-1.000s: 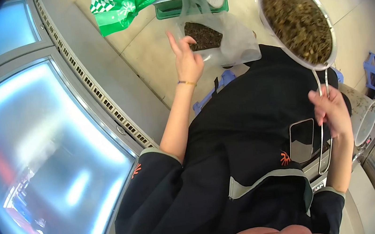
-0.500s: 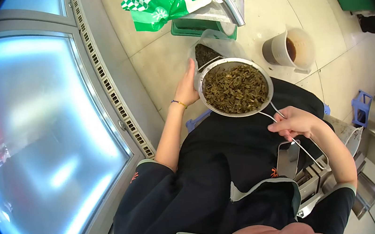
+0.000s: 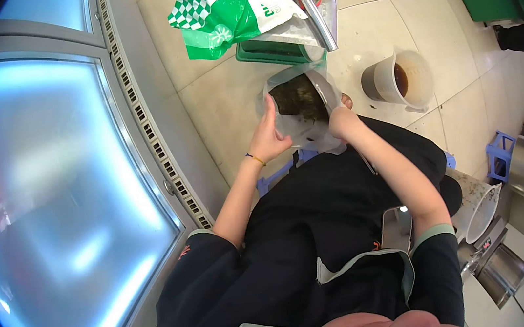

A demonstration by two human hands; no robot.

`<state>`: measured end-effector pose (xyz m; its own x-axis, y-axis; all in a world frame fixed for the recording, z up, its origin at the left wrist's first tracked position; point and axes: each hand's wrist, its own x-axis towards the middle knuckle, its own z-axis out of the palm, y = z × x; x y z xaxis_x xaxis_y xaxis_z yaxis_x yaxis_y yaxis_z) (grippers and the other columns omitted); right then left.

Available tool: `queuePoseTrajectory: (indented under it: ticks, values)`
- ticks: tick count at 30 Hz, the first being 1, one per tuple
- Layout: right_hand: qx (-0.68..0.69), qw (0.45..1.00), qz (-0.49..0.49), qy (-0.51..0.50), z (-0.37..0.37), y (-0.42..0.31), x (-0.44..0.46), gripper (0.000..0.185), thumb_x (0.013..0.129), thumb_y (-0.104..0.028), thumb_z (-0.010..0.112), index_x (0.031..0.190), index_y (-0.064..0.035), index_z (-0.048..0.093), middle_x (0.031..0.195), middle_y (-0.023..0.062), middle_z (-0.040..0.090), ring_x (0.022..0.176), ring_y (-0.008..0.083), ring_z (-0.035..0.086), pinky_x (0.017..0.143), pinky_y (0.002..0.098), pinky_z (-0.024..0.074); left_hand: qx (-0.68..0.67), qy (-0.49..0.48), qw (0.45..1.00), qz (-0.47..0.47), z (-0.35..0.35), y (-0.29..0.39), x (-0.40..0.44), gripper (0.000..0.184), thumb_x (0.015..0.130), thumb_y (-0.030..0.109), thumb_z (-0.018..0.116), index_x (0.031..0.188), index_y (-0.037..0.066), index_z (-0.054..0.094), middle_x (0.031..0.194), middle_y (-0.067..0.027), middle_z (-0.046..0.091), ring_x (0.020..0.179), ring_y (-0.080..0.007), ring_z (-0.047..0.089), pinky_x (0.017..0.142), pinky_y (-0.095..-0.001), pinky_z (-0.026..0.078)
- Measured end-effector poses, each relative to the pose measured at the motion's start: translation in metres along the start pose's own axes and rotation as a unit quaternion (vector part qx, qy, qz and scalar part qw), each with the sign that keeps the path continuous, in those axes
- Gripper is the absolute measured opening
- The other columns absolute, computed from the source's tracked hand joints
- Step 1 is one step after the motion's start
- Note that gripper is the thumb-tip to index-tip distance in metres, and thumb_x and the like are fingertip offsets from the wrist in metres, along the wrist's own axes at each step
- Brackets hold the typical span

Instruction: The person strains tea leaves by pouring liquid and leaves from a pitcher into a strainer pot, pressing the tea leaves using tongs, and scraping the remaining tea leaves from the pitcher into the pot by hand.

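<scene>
A translucent plastic container sits in front of my lap, its mouth facing up toward me. Dark wet tea leaves show inside it. My left hand grips the container's left side, thumb toward me. With my right hand I hold the metal strainer near its rim, at the container's right side. The strainer is tipped steeply over the container with its bowl turned left. Part of its wire handle sticks out below my right wrist. How many leaves are still in the strainer is hidden.
A measuring jug of brown liquid stands on the tiled floor to the right. Ahead are a green-and-white bag and a whisk above a green crate. A glass-door cabinet lines the left. A dirty bucket is at right.
My right hand has moved forward and left, turning the strainer from level to steeply tipped over the container. The leaves heaped in it are now down in the container area. My left hand stays at the container.
</scene>
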<state>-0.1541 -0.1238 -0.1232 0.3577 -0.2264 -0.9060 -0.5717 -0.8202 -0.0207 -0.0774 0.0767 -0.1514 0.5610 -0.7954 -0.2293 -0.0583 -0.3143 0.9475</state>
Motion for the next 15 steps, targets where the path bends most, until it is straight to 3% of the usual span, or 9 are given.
queuePoseTrajectory:
  ticks: [2,5,8,9,10,12,15]
  values:
    - [0.125,0.965,0.117,0.198,0.024,-0.006,0.009,0.03,0.074,-0.014,0.059,0.097,0.0033,0.065,0.09,0.0226,0.065,0.092,0.0283,0.064,0.075,0.0344,0.0513,-0.048,0.011,0.999,-0.019,-0.002,0.002,0.003,0.108,0.062,0.002,0.062,0.143,0.007,-0.008,0.148,-0.0229,0.012,0.059,-0.0134,0.056,0.056,-0.0252,0.048]
    - [0.13,0.95,0.028,0.281,0.033,0.001,0.014,0.031,0.073,-0.016,0.059,0.096,0.0048,0.064,0.09,0.0242,0.064,0.092,0.0323,0.063,0.077,0.0357,0.0504,-0.087,0.028,0.996,-0.022,-0.004,-0.01,0.014,0.106,0.065,-0.002,0.061,0.144,0.008,-0.008,0.15,-0.0198,0.007,0.06,-0.0082,0.056,0.054,-0.0221,0.046]
    - [0.384,0.919,-0.035,0.078,0.009,0.014,0.003,0.043,0.074,-0.02,0.06,0.109,0.005,0.057,0.094,0.0248,0.063,0.089,0.0353,0.063,0.078,0.0376,0.0502,-0.082,0.051,0.995,-0.017,-0.013,-0.014,0.023,0.105,0.066,-0.005,0.061,0.144,0.009,-0.008,0.15,-0.0189,0.004,0.061,-0.0058,0.056,0.053,-0.0206,0.046]
    - [0.332,0.927,-0.086,0.151,0.029,0.017,0.014,0.042,0.073,-0.02,0.058,0.107,0.0042,0.056,0.095,0.0253,0.062,0.087,0.0361,0.062,0.078,0.0382,0.05,-0.076,0.058,0.995,-0.015,-0.015,-0.014,0.024,0.105,0.066,-0.005,0.061,0.144,0.009,-0.008,0.15,-0.0193,0.004,0.061,-0.0056,0.056,0.052,-0.0205,0.046]
    - [0.202,0.951,-0.045,0.231,0.039,0.008,0.004,0.038,0.07,-0.018,0.059,0.101,0.0046,0.058,0.096,0.0248,0.062,0.085,0.0355,0.063,0.078,0.0389,0.0498,-0.084,0.065,0.994,-0.016,-0.015,-0.014,0.025,0.105,0.065,-0.003,0.061,0.144,0.007,-0.007,0.149,-0.0208,0.01,0.06,-0.0066,0.055,0.053,-0.0212,0.046]
    - [0.123,0.954,-0.071,0.265,0.037,0.009,-0.02,0.043,0.073,-0.015,0.057,0.112,0.0026,0.055,0.093,0.0214,0.063,0.083,0.0352,0.063,0.076,0.0397,0.0506,-0.1,0.078,0.992,-0.017,-0.014,-0.014,0.027,0.105,0.062,0.001,0.063,0.144,0.004,-0.004,0.146,-0.0239,0.021,0.058,-0.0086,0.054,0.054,-0.0224,0.047]
    - [0.34,0.904,-0.107,0.237,0.059,0.03,0.014,0.059,0.073,-0.015,0.062,0.128,-0.0016,0.044,0.088,0.0173,0.063,0.083,0.0329,0.064,0.076,0.0409,0.0509,-0.076,0.063,0.995,-0.035,-0.015,-0.016,0.027,0.104,0.062,0.001,0.063,0.144,0.004,-0.002,0.146,-0.0236,0.02,0.058,-0.0081,0.054,0.054,-0.0223,0.047]
